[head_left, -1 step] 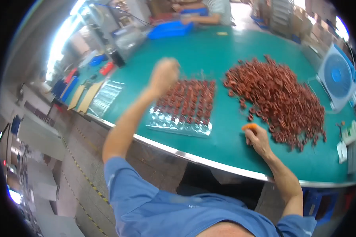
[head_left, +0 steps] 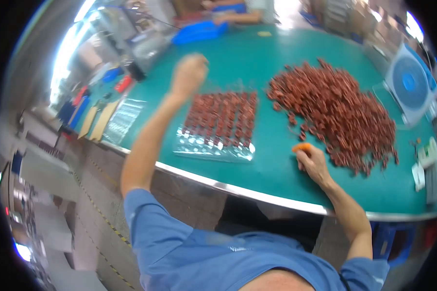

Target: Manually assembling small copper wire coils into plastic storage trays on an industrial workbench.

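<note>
My left hand (head_left: 190,72) is raised past the far left corner of a clear plastic blister tray (head_left: 213,151). Its fingers are curled into a fist, slightly blurred, and hide whatever may be in them. Rows of small reddish-brown ring-shaped parts (head_left: 221,119) fill most of the tray, while its near edge shows bare pockets. To the right of the tray, my right hand (head_left: 313,162) is closed just above the table. A small orange piece (head_left: 302,147) shows at its index finger; whether it is held or worn I cannot tell.
A large heap of the same reddish-brown parts (head_left: 335,111) covers the right of the green table (head_left: 277,182). Beyond it stands a blue fan (head_left: 409,82). More clear trays (head_left: 125,121) lie at the left edge. A blue bin (head_left: 199,33) is near another person's arm (head_left: 238,18).
The view has shifted a little. My left hand has moved farther out and left, away from the filled tray. My right hand stays near the heap, still closed.
</note>
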`<state>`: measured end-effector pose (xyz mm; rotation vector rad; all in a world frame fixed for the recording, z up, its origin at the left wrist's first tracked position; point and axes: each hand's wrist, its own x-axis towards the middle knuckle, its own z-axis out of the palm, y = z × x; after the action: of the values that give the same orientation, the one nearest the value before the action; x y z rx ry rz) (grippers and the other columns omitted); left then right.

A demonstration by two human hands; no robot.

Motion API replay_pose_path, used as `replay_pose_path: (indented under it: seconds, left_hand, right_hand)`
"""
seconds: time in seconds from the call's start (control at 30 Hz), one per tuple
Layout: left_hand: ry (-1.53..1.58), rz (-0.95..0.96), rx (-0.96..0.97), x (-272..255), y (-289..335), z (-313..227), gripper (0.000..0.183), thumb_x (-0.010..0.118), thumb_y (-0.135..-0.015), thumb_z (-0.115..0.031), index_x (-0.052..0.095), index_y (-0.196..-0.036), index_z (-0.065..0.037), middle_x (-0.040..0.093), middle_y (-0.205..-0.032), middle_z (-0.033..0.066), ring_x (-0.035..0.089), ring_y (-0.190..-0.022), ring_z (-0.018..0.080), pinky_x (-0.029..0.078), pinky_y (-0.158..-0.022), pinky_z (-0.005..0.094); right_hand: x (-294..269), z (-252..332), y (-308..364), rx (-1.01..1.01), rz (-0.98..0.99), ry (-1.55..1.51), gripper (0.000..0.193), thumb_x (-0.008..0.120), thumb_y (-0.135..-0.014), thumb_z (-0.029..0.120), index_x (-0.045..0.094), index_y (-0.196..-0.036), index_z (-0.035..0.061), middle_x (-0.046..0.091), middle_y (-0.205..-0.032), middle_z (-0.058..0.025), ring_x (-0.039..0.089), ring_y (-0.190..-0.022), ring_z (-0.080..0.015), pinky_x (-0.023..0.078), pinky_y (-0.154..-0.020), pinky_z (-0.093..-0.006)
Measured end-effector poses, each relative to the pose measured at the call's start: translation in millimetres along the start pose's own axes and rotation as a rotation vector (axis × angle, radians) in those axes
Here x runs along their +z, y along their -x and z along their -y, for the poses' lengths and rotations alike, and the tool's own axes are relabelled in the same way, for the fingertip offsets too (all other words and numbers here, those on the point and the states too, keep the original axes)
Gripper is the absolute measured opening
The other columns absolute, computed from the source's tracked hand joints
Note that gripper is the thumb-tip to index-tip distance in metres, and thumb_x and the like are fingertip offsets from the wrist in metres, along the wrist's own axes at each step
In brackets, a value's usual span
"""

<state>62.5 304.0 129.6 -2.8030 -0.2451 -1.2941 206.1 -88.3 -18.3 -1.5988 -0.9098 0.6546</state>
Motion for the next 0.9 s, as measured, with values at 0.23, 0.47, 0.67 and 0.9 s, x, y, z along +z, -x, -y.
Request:
replay_pose_path:
  seconds: [0.23, 0.47, 0.67, 0.9]
  left_hand:
    - [0.347, 0.336, -0.010, 79, 4, -130, 0.018, 0.061, -0.089, -0.015, 0.068, -0.099, -0.002, 0.069, -0.094, 0.0164, 0.067, -0.085, 0.0270, 0.052, -0.078, 0.0355]
    - [0.061, 0.390, 0.108, 183, 26, -158, 0.023, 0.063, -0.080, -0.011, 0.060, -0.101, -0.003, 0.059, -0.108, 0.0200, 0.061, -0.094, 0.0371, 0.052, -0.080, 0.0464]
    - [0.072, 0.446, 0.176, 199, 38, -155, 0.024, 0.057, -0.077, -0.004, 0.061, -0.101, -0.005, 0.059, -0.100, 0.0195, 0.061, -0.090, 0.0370, 0.052, -0.077, 0.0465]
    - [-0.184, 0.119, 0.117, 187, 46, -192, 0.020, 0.056, -0.078, -0.008, 0.053, -0.097, -0.002, 0.054, -0.098, 0.0167, 0.058, -0.086, 0.0296, 0.045, -0.075, 0.0381]
  right_hand:
    - [-2, -1, -6, -0.096, 0.009, 0.134, 0.020, 0.056, -0.093, 0.014, 0.066, -0.102, -0.0008, 0.057, -0.063, -0.0012, 0.053, -0.054, -0.0074, 0.041, -0.049, -0.0231]
    - [-1, -9, -6, -0.154, -0.017, 0.139, 0.017, 0.059, -0.090, 0.009, 0.066, -0.100, -0.0023, 0.057, -0.063, -0.0057, 0.051, -0.053, -0.0107, 0.042, -0.049, -0.0269]
    - [3, -6, -4, -0.128, -0.010, 0.133, 0.017, 0.057, -0.091, 0.009, 0.066, -0.100, -0.0016, 0.059, -0.064, -0.0049, 0.052, -0.052, -0.0107, 0.044, -0.050, -0.0264]
    - [3, -6, 0, -0.131, -0.023, 0.111, 0.014, 0.057, -0.091, 0.007, 0.067, -0.098, -0.0016, 0.057, -0.064, -0.0016, 0.052, -0.052, -0.0069, 0.040, -0.047, -0.0231]
